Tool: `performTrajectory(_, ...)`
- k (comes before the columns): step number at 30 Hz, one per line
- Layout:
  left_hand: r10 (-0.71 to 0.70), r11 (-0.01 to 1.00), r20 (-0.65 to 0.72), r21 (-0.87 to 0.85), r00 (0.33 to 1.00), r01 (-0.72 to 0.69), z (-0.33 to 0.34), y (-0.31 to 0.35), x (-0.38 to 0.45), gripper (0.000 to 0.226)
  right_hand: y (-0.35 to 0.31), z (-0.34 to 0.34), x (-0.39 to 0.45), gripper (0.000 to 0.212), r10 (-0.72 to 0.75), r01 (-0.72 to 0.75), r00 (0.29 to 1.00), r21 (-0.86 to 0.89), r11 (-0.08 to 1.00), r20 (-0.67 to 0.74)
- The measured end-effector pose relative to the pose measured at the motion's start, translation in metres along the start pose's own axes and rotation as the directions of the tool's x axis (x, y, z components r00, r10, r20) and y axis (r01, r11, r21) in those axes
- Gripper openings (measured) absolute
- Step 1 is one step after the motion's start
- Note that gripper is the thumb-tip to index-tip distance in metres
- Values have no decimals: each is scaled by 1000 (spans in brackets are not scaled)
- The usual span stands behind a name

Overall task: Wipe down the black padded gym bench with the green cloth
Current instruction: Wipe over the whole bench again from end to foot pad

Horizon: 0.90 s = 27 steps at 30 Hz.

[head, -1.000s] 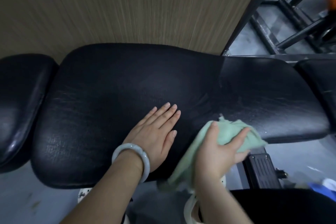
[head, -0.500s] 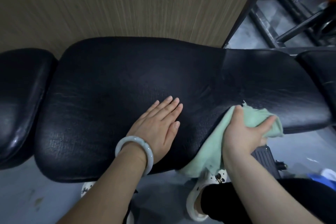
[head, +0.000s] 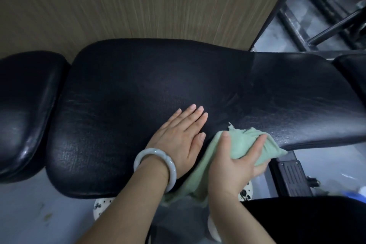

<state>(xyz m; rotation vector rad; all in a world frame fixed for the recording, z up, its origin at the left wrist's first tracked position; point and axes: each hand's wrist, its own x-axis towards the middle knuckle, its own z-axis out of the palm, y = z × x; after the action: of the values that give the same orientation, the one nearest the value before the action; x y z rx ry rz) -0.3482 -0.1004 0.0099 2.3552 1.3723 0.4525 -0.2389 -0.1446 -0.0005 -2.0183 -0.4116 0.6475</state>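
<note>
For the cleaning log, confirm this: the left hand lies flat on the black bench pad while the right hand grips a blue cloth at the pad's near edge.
One detail is wrong: the head view shows the cloth is green. The left hand lies flat on the bench pad; the right hand grips the cloth at the near edge.

A glossy black padded counter (head: 148,89), its surface crazed with fine pale cracks and lit by soft white sheen, fills the frame beside a second black pad (head: 23,109) at the left edge. A pale mint-green cloth (head: 243,144) lies bunched on it, near a milky grey-green bangle (head: 156,166) (faintly mottled). Behind runs a tan wall panel (head: 138,2) streaked with thin vertical wood grain. The floor (head: 29,214) is flat grey with a few yellowish spots. White shoes (head: 103,207) carry small dark studs, dark trousers (head: 309,222) read black, the metal frame (head: 324,25) dark grey, and a blurred patch of blue (head: 354,194) shows low right
</note>
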Motion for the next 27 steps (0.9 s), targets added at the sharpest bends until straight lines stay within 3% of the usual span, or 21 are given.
performTrajectory(8, 16, 999, -29, 45, 999, -15, 0, 1, 0, 60, -41, -28, 74, 84, 78, -85, 992, -77, 993, -97)
performTrajectory(14, 18, 998, -46, 69, 999, -15, 2, 1, 1, 54, -23, -14, 39, 74, -8, 0, 999, -176, 984, -42)
performTrajectory(19, 26, 997, -65, 80, 998, -20, 4, -1, 2, 52, 2, 17, -37, 69, -51, 51, 998, -16, 999, -31)
performTrajectory(23, 17, 996, -70, 91, 997, -11, 3, -1, 1, 51, -2, 9, -17, 75, 29, -28, 999, 24, 999, -18)
performTrajectory(27, 11, 996, -66, 94, 998, -5, 4, -1, -1, 51, -21, -12, 31, 80, 67, -70, 996, -46, 997, -50)
